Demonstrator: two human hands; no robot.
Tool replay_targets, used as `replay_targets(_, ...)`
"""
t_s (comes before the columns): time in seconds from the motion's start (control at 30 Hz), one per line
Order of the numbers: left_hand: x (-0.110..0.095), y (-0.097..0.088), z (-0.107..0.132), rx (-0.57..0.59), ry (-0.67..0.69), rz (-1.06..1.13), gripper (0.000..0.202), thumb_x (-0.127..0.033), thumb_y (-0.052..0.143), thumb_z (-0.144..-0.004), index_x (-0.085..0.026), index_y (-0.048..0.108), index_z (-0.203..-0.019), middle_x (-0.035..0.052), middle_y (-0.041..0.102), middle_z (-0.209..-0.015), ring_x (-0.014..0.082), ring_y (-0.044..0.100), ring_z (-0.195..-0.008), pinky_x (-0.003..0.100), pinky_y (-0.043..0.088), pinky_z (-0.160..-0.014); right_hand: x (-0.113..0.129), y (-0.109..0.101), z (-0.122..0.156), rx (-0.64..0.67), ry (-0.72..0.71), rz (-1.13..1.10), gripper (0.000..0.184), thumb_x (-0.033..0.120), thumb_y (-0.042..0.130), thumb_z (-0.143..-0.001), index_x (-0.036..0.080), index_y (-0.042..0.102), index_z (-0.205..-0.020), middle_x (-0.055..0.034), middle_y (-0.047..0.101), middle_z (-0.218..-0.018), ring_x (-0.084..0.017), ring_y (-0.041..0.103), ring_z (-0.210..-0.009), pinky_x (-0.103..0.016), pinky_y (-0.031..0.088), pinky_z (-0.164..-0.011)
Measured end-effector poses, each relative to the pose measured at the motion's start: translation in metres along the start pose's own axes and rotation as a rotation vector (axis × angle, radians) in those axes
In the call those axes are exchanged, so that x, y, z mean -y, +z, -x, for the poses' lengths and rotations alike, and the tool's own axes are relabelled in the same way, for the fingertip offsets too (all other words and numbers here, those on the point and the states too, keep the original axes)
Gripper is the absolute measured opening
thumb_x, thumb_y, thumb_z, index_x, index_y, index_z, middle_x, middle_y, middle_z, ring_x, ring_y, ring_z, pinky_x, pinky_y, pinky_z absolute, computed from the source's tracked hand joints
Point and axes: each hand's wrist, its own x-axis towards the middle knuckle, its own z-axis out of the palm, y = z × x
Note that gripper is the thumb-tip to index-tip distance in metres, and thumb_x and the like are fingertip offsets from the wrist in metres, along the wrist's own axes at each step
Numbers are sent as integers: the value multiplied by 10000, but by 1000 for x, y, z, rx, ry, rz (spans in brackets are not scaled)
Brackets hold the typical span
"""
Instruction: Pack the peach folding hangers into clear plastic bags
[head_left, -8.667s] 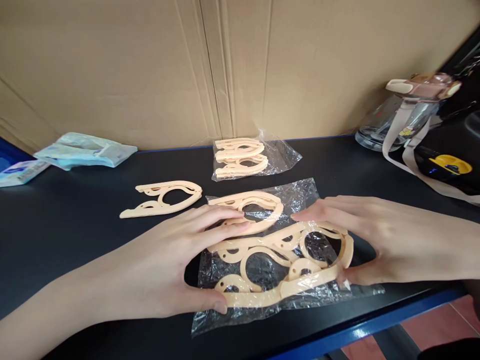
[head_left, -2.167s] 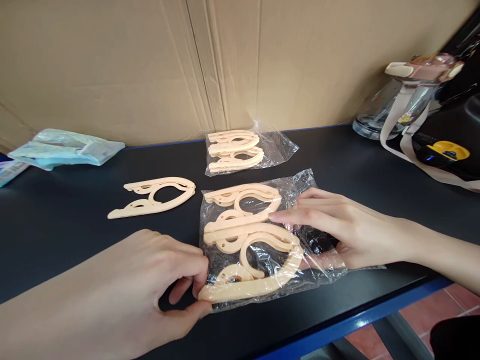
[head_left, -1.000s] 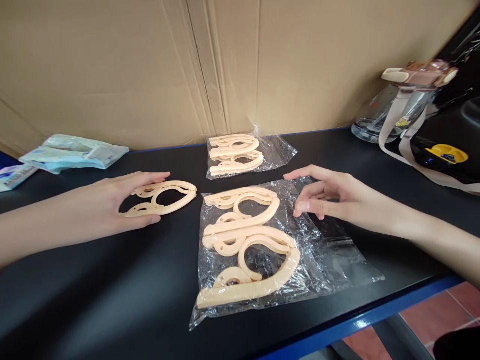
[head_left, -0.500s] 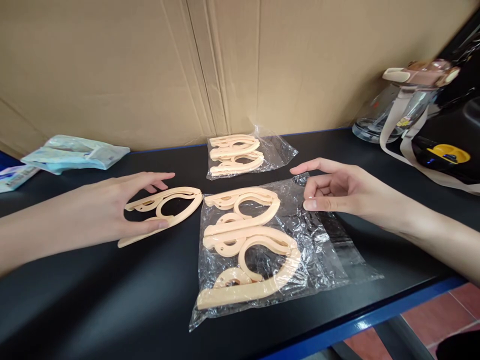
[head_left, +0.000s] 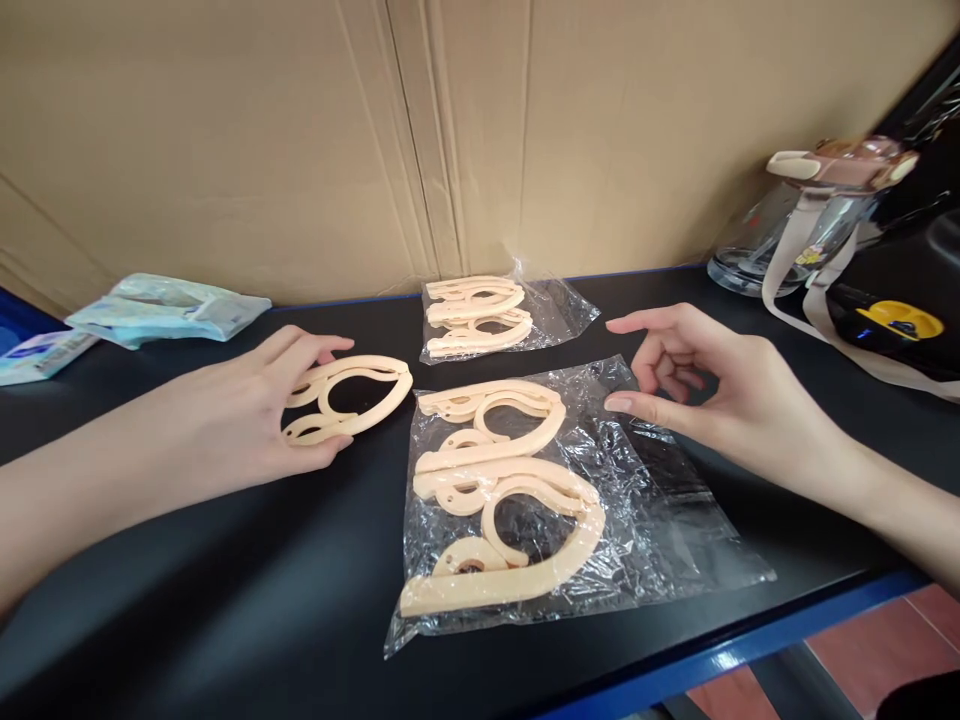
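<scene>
A beige folding clothes hanger (head_left: 382, 405), folded up, lies at the left with my left hand (head_left: 255, 400) around its near end. The thumb presses on its front edge and the fingers on its back edge. Beside it a clear plastic bag (head_left: 645, 510) lies flat, with two more folded hangers (head_left: 577, 530) inside. Over the bag's right back corner is my right hand (head_left: 697, 370), holding nothing. Its thumb and index finger are spread apart, while the other fingers curl loosely.
Farther back, a second clear bag (head_left: 562, 305) holds more folded hangers (head_left: 480, 318). Wipes packs (head_left: 172, 308) lie at the left. A clear bottle with a strap (head_left: 787, 235) stands at the back right, beside a black object (head_left: 915, 260). Cardboard (head_left: 262, 140) walls off the back.
My left hand has closed around the folding hanger, which has turned slightly. My right hand has shifted a little to the right, away from the bag's edge. The view has moved slightly.
</scene>
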Motion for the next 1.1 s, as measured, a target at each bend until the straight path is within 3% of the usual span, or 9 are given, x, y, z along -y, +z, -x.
replay_targets(0.17,-18,3,4,-250,113,-25,706,-488,506,-870,-177,333,-1480,137,498,-1398,356,624,-1151,475,511,-961,7,1,5,-66,-197,151,425,370,694,-908,277,534,-1291,-6,592,-903,-162,536,-709,-320,476,-649)
replay_targets(0.3,-47,8,14,-389,275,61,740,-473,551,-888,-173,297,-1515,129,495,-1399,317,596,-1191,447,504,-1029,17,7,9,-75,-439,250,504,359,729,-886,264,500,-1325,-59,661,-1089,-232,633,-959,-382,532,-819)
replay_targets(0.43,-80,10,28,-488,432,161,717,-434,590,-878,-232,311,-1507,116,549,-1362,330,609,-1180,464,550,-992,32,15,15,27,-512,289,657,454,715,-881,213,419,-1415,-146,622,-1329,-302,601,-1212,-460,522,-956)
replay_targets(0.53,-101,11,38,-505,539,138,647,-385,570,-895,-172,357,-1467,140,627,-1306,333,630,-1167,472,572,-962,43,19,18,101,-548,306,678,516,648,-916,173,395,-1443,-174,567,-1435,-304,545,-1316,-462,501,-1001)
replay_targets(0.6,-111,13,43,-519,600,106,589,-349,578,-889,-120,405,-1404,155,666,-1280,309,639,-1179,435,576,-973,48,20,18,115,-591,309,611,474,613,-954,157,408,-1435,-154,610,-1405,-273,580,-1275,-429,512,-967)
replay_targets(0.73,-117,19,47,-557,642,92,498,-355,603,-871,-149,479,-1307,131,718,-1239,279,665,-1175,393,594,-969,52,20,19,94,-638,349,468,396,590,-979,162,482,-1369,-135,674,-1334,-261,667,-1118,-417,532,-844)
replay_targets(0.93,-114,22,45,-604,671,85,525,-371,644,-865,-86,510,-1285,160,711,-1260,289,642,-1207,401,591,-968,51,18,23,85,-613,419,628,410,644,-942,150,398,-1458,-126,688,-1307,-286,654,-1097,-433,504,-812)
replay_targets(1.1,-115,24,44,-601,683,48,486,-365,640,-903,-72,513,-1270,162,728,-1217,291,659,-1158,418,574,-938,50,24,24,64,-622,472,589,364,647,-924,147,450,-1435,-126,719,-1208,-289,653,-1055,-432,492,-792)
